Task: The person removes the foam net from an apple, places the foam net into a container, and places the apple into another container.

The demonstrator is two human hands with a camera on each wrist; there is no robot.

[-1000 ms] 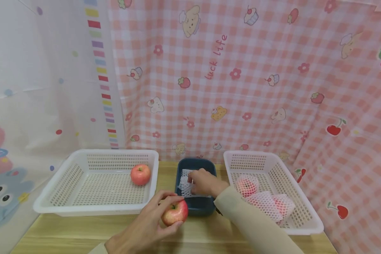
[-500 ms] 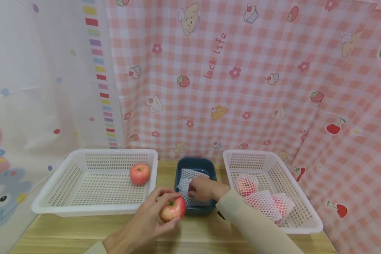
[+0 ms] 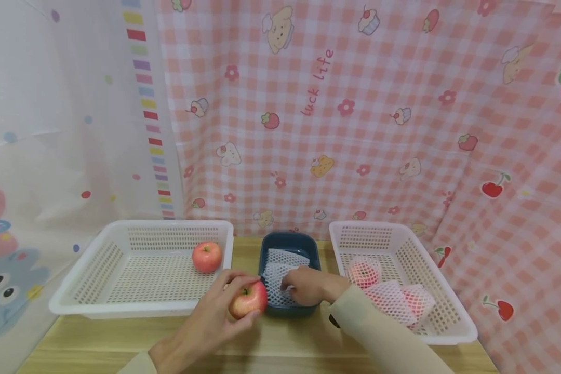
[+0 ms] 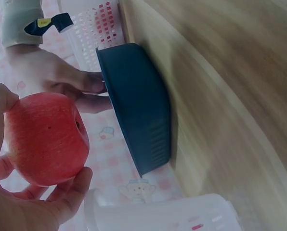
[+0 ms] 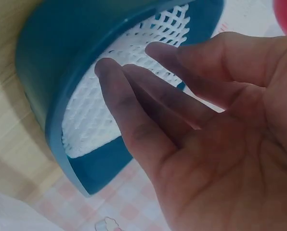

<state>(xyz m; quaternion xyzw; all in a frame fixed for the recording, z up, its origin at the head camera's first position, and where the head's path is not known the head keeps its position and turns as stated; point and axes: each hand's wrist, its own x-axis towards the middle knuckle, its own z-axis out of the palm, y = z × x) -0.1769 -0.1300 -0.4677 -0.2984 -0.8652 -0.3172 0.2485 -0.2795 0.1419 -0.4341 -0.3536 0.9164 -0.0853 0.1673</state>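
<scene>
My left hand [image 3: 205, 321] holds a red apple [image 3: 251, 299] between thumb and fingers, left of a dark blue container [image 3: 291, 311]. The apple [image 4: 47, 139] looks bare in the left wrist view. White foam netting [image 3: 278, 258] lies inside the container. Over the netting is my right hand [image 3: 312, 286], its fingers pointing into the container. In the right wrist view, this hand [image 5: 215, 139] has loosely bent fingers, thumb apart, with nothing between them. Netting [image 5: 93, 113] shows behind the fingertips; whether they touch it I cannot tell.
A white basket [image 3: 156, 310] on the left has one bare apple [image 3: 207, 257] at its right side. Another white basket [image 3: 449, 339] on the right contains several fruits in foam nets [image 3: 387, 301]. A patterned curtain hangs behind the wooden table [image 3: 280, 353].
The left hand has shifted slightly left and away from me with the apple. The netting now reaches nearer the container's front, and the right hand has moved right and toward me, off the netting's left part.
</scene>
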